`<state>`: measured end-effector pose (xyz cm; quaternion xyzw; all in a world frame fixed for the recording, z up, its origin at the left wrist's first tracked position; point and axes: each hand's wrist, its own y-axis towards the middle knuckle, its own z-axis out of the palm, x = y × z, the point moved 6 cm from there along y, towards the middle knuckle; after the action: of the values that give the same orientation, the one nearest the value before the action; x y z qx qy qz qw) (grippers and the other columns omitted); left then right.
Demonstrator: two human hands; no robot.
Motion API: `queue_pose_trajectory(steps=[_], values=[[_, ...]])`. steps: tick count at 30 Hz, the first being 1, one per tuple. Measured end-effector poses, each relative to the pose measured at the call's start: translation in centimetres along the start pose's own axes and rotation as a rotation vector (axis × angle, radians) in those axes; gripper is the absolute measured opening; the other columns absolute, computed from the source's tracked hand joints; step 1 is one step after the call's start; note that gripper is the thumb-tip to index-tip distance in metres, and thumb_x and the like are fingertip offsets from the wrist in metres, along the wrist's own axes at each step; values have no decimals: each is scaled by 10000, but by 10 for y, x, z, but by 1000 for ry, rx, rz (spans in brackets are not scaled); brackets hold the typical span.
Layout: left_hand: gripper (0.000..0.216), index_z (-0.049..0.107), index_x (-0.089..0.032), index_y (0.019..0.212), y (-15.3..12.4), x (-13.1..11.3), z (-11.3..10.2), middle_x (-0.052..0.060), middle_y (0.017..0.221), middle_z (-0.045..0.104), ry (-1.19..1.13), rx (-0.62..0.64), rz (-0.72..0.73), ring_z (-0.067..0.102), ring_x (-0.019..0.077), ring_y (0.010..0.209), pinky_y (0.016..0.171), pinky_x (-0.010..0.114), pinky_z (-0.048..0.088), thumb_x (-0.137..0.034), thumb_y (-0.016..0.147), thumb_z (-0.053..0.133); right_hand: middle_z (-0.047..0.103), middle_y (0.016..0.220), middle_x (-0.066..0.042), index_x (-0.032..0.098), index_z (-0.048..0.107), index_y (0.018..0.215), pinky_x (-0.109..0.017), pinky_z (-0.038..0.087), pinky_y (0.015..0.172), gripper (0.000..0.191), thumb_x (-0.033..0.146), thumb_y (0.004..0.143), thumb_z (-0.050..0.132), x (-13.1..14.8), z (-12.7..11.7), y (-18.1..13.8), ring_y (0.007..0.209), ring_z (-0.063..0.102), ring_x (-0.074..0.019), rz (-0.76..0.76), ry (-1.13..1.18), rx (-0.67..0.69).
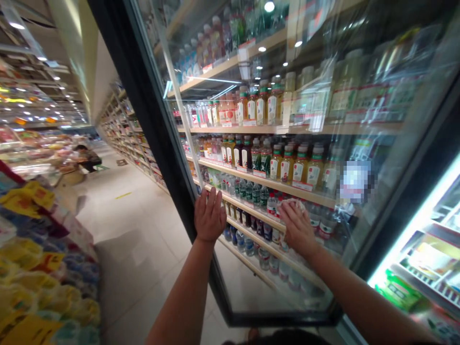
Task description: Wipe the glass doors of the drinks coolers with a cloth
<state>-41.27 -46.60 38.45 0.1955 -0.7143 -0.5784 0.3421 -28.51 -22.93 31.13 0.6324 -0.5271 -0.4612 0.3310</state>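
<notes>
- Large glass door (287,143) of a drinks cooler, filling most of the view, w/ black frame (168,158) at its L edge and along the btm; ceiling lamps reflected in the glass.
- Behind the glass, pale shelves (251,179) in several rows, packed w/ bottles (287,165): juice and tea types w/ green, red and yellow caps higher up, water and darker drinks lower down.
- Pale tiled floor (136,230) of the aisle on the L side, running far back along more shelving.
- At far L, heap of yellow and blue packs (43,268), blurred, labels not readable.
- At far R, second cooler (424,254), brightly lit inside, green packs on a lower shelf.
- Far down the aisle, another person (86,158), bent over a low display, well apart from the door.
- Left hand (209,215): open, palm flat, fingers straight and a bit spread, pointing up; pressed on the door at the joint of glass and black frame.
- Right hand (297,227): on the glass, near the other hand, not touching it; fingers bent lightly over a white cloth (292,203), pressing it to the pane.
- The white cloth itself: small, crumpled, between R fingers and glass, only its top part visible above the fingertips.
</notes>
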Motion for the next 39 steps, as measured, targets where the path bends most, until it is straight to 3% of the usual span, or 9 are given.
queue_pose_trajectory(steps=[6,11,13,19,25,31,34,37,39], values=[[657,335,-161,1547,2,-1,0,149,1530,450,35,7,23,262,277,1509,1230,443,281,-183,916,515,539,1482,-147,194,186,1607,-449,248,1244,776,25,898,452,-24,-3,-56,1490,351,-220,68,-103,50],[671,337,-160,1547,3,-1,-1,153,1526,454,24,-6,33,261,284,1509,1228,452,287,-175,903,527,239,1658,-140,220,133,1618,-562,259,1228,763,70,927,422,-62,-26,-35,1539,214,-291,266,-106,-85],[672,334,-162,1548,3,0,0,153,1523,458,22,-1,30,259,284,1509,1228,454,287,-181,905,528,182,1674,-137,230,116,1620,-604,250,1219,736,99,954,399,-76,-33,-29,1545,185,-307,354,-87,-128],[661,338,-172,1547,2,0,0,149,1521,461,12,6,20,262,285,1505,1228,459,289,-197,914,524,187,1673,-134,258,134,1617,-628,248,1208,683,168,995,401,-102,-41,-51,1544,192,-309,449,-65,-117],[671,332,-155,1548,4,-4,-4,154,1516,474,35,-14,39,273,283,1509,1218,461,305,-184,909,535,212,1648,-216,132,256,1592,-640,193,1217,589,298,1033,337,-159,-68,-44,1546,162,-342,678,-46,-354],[686,344,-146,1543,5,-7,-9,155,1524,461,30,-16,45,281,287,1508,1222,456,298,-156,889,550,218,1658,-156,198,252,1598,-671,193,1214,582,298,1033,353,-178,-76,-29,1539,187,-348,610,-28,-377],[696,343,-148,1543,5,-8,-11,151,1531,447,32,-22,47,279,290,1508,1223,456,298,-151,882,558,277,1640,-151,192,310,1583,-584,211,1240,572,323,1031,383,-180,-88,-3,1528,227,-352,586,-40,-434],[694,332,-161,1549,6,-9,-13,143,1534,443,31,-24,41,274,286,1507,1225,455,296,-157,890,547,273,1643,-152,181,327,1578,-520,196,1257,565,313,1031,384,-167,-90,26,1531,231,-330,502,-4,-367],[692,328,-167,1552,7,-10,-14,136,1536,440,31,-28,41,271,279,1507,1228,447,292,-155,893,538,236,1660,-130,205,271,1595,-561,186,1255,581,289,1029,370,-150,-84,39,1540,206,-315,416,15,-272]])
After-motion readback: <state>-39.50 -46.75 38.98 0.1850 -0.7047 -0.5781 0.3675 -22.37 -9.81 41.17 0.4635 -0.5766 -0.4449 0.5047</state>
